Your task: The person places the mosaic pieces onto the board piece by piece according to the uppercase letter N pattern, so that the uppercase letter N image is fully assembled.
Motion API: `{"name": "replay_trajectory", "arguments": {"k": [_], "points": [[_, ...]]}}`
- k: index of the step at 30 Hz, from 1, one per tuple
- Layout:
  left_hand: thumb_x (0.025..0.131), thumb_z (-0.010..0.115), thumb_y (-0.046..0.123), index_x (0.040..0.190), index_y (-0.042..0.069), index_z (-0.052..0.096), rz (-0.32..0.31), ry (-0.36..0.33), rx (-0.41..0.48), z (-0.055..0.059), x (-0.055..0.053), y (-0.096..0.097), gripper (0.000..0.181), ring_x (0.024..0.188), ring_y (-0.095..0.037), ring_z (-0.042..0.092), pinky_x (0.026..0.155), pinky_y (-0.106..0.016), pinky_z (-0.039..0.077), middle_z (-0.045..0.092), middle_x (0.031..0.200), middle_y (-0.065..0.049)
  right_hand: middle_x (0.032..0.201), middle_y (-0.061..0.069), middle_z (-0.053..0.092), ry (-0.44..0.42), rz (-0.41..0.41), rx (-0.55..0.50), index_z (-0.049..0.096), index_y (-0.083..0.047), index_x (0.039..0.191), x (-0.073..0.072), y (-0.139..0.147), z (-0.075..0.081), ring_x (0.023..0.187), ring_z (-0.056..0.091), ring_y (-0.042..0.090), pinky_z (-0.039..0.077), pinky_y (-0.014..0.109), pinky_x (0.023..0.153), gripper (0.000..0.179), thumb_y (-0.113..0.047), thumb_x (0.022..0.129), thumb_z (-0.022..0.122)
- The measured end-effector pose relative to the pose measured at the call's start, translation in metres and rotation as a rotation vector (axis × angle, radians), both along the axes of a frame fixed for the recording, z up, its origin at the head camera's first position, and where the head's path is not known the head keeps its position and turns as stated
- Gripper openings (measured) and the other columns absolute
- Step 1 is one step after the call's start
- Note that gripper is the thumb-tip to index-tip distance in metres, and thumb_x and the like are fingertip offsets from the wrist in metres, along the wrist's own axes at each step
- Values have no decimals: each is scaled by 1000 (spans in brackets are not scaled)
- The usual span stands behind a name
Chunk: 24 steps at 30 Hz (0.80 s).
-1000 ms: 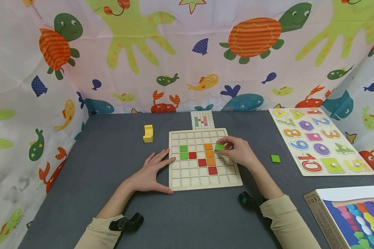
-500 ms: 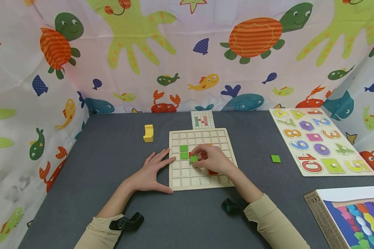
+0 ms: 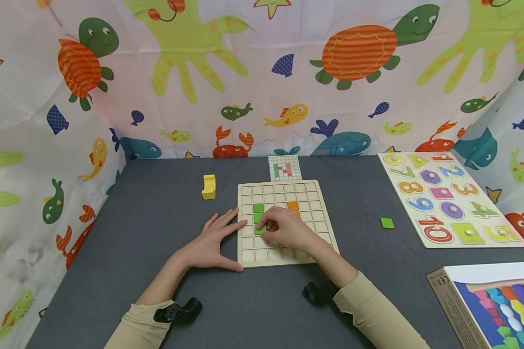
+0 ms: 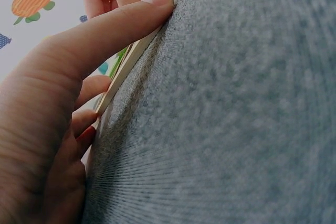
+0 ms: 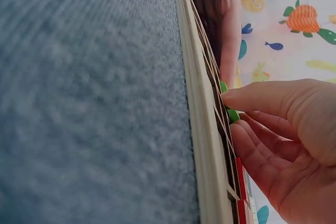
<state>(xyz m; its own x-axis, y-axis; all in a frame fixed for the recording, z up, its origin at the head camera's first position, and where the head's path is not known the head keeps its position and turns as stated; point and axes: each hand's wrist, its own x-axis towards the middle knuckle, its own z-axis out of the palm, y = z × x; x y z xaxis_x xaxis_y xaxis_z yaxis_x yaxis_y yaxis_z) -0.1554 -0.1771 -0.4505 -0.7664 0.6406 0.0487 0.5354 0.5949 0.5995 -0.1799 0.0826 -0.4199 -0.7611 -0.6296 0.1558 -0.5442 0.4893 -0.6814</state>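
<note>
A square wooden grid board (image 3: 319, 193) lies on the dark table. My left hand (image 3: 209, 245) rests at its left side, fingers spread, fingertips on the edge and thumb at the near-left corner. Over the board, my right hand (image 3: 288, 228) pinches a green square tile (image 3: 259, 231) between thumb and fingers. That tile is at the cell just below two other green tiles (image 3: 258, 208) in the same column. In the right wrist view the held tile (image 5: 233, 115) shows between thumb and fingers, close over the grid. Orange tiles (image 3: 293, 205) stand out past the hand, which hides several red and orange ones.
A small pattern card (image 3: 294, 172) touches the board's far edge. Left of it stands a yellow block (image 3: 208, 188). A loose green tile (image 3: 387, 223) lies to the right, near a number-and-shape puzzle (image 3: 454, 196). A picture box (image 3: 463, 310) sits at the near right.
My right hand has carried the green tile from the board's right side across to the left, down to the green column. The left hand has stayed at the board's edge.
</note>
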Motion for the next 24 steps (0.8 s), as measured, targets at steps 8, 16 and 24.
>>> {"name": "replay_trajectory", "arguments": {"k": [8, 16, 24], "points": [[70, 80, 60, 154, 17, 33, -4, 6, -1, -1, -1, 0, 106, 149, -27, 7, 115, -54, -1, 9, 163, -10, 93, 5, 64, -5, 1, -22, 72, -8, 98, 1, 1, 0, 80, 60, 18, 51, 27, 73, 15, -2, 85, 71], [69, 79, 62, 154, 16, 33, 1, 3, -2, 1, 0, 1, 107, 149, -27, 7, 115, -54, -1, 9, 163, -10, 97, 4, 68, -29, -22, -84, 72, -7, 104, 2, 10, -2, 85, 62, 13, 54, 29, 79, 16, -4, 89, 68], [69, 81, 60, 154, 16, 33, 5, -3, -5, 2, 1, 1, 107, 149, -27, 6, 115, -55, -1, 9, 163, -10, 95, -4, 69, -60, -146, -74, 73, -11, 103, -1, 30, 0, 82, 64, 13, 54, 31, 78, 13, -12, 90, 70]]}}
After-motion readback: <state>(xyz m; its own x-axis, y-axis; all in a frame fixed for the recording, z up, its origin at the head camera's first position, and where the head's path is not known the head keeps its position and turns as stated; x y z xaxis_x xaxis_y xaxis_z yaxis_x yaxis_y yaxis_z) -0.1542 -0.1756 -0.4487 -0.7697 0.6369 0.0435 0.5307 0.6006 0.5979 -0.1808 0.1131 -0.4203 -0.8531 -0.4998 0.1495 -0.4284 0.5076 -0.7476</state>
